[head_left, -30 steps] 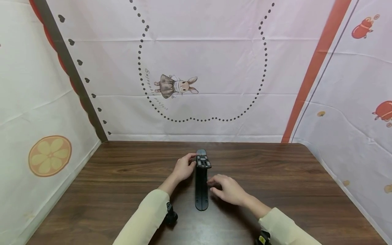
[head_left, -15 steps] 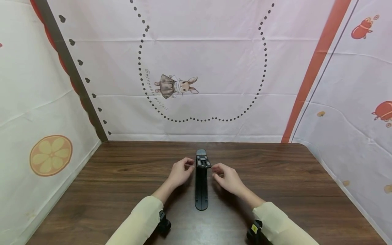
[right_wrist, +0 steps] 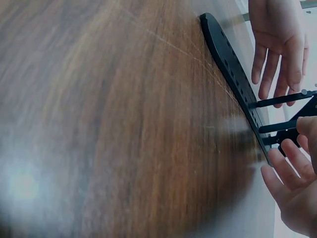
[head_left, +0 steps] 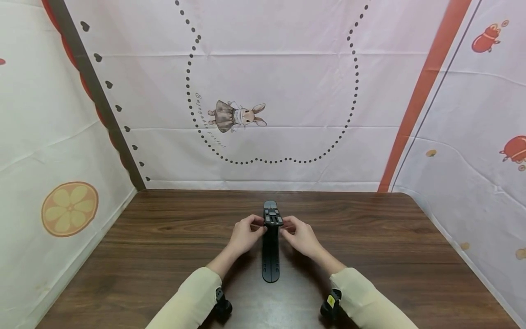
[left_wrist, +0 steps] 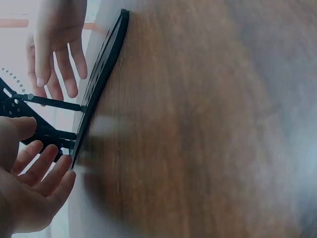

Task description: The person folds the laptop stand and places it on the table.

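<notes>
A black folding stand (head_left: pixel 271 256) stands upright mid-table, its long rounded base pointing toward me. Its raised top carries several grey pads (head_left: pixel 272 218). From the left, my left hand (head_left: pixel 245 234) reaches the top, thumb and forefinger gripping its near left side. Opposite it, my right hand (head_left: pixel 301 236) grips the right side in the same way. In the left wrist view the thumb (left_wrist: pixel 24 127) lies over the stand's upper part, and the other fingers curl loosely below. Thin struts (right_wrist: pixel 280 99) rise from the base in the right wrist view. The exact fingertip contact is partly hidden.
The dark wood tabletop (head_left: pixel 176 228) spreads around the stand. A white printed cloth (head_left: pixel 283 91) hangs behind the table and along both sides. Each sleeve carries a black wrist camera (head_left: pixel 222 306).
The right hand has moved forward and up to the stand's top. My left hand drew back slightly, then came in again. Both now meet the stand, which stays in place.
</notes>
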Action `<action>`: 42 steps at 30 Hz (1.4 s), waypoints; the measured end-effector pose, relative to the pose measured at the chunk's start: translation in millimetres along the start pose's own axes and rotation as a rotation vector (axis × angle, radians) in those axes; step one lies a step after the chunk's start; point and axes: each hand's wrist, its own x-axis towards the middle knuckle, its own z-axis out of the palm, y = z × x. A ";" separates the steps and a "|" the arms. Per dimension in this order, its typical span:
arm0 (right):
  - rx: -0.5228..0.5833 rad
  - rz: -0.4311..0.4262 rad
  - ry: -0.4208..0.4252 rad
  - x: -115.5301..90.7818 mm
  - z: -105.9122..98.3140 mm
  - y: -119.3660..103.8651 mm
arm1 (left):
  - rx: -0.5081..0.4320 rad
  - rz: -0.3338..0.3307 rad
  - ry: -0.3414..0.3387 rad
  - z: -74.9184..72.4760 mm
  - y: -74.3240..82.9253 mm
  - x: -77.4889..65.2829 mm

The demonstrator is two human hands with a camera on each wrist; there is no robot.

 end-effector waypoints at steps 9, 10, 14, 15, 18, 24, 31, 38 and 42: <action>-0.017 0.027 0.031 2.5 8.4 -0.7 | 0.012 0.042 0.052 6.9 -3.0 1.2; -0.017 0.030 0.032 2.7 9.1 -1.2 | 0.017 0.045 0.054 7.8 -3.0 1.1; -0.025 0.040 0.036 3.1 11.3 -3.0 | 0.034 0.064 0.059 10.3 -2.3 0.3; -0.028 0.041 0.039 3.2 11.7 -3.4 | 0.037 0.072 0.063 10.8 -2.0 0.1; -0.042 0.043 0.050 4.1 12.8 -3.5 | 0.038 0.084 0.080 12.2 -1.6 -0.1; -0.061 0.049 0.067 6.5 14.9 -1.6 | 0.051 0.120 0.112 14.5 -2.9 2.0; -0.075 0.047 0.075 7.5 15.9 -2.2 | 0.068 0.134 0.104 13.0 -3.4 3.0; -0.072 0.024 0.071 7.8 15.0 -2.3 | 0.079 0.169 0.136 13.1 -2.3 3.0; -0.078 0.010 0.068 8.4 14.0 -1.3 | 0.078 0.150 0.123 12.5 -0.4 2.7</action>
